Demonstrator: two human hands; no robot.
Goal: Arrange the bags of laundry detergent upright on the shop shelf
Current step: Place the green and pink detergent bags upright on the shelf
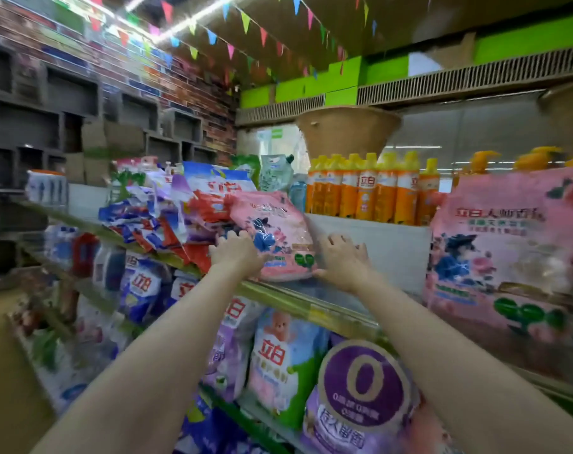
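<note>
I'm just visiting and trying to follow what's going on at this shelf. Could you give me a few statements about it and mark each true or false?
1. Both hands are on a pink detergent bag. True: the left hand is on its left side and the right hand at its right edge.
2. That bag stands perfectly upright. False: it leans left against the pile of bags.
3. Orange bottles with yellow caps stand behind it. True.
4. The larger pink bag is left of the hands. False: it is to the right.
</note>
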